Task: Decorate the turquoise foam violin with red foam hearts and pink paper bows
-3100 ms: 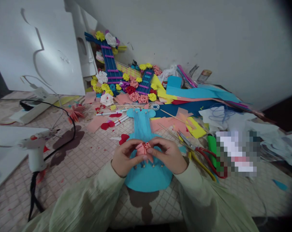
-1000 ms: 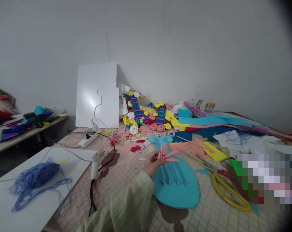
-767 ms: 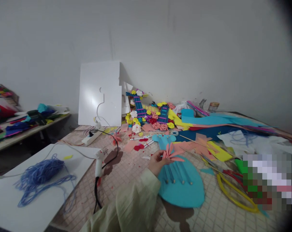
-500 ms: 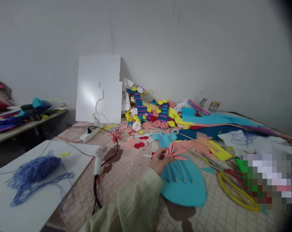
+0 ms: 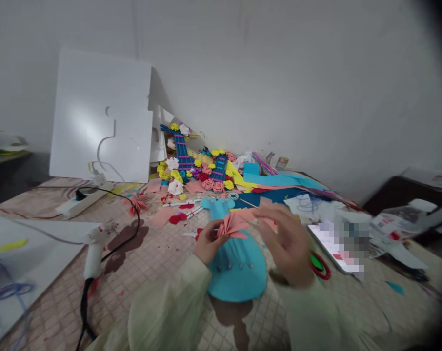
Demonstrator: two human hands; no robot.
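Observation:
My left hand (image 5: pixel 209 242) pinches a salmon-pink folded paper flower (image 5: pixel 229 228) by its base, its pointed petals fanned out. Beneath it lies a turquoise paper instrument shape (image 5: pixel 239 282) with a rounded body, a narrow neck and several raised strips like strings. To the right, my right hand (image 5: pixel 289 246) hovers over the table, smeared by motion. Its fingers bend toward the flower but stay apart from it. Whether anything thin is between them cannot be made out. Pink paper pieces (image 5: pixel 267 207) lie behind the hands.
A white glue gun (image 5: pixel 94 253) stands at left with its black cord, near a power strip (image 5: pixel 84 201). Blue yarn (image 5: pixel 9 292) lies on a white board. Behind are crepe-paper flowers (image 5: pixel 176 187) and a leaning white panel (image 5: pixel 100 126). A phone (image 5: pixel 334 246) and red-handled scissors (image 5: pixel 324 265) are at right.
My right hand has come into view from the right. The left hand still holds the pink flower. The view has turned right, so the table's things appear further left.

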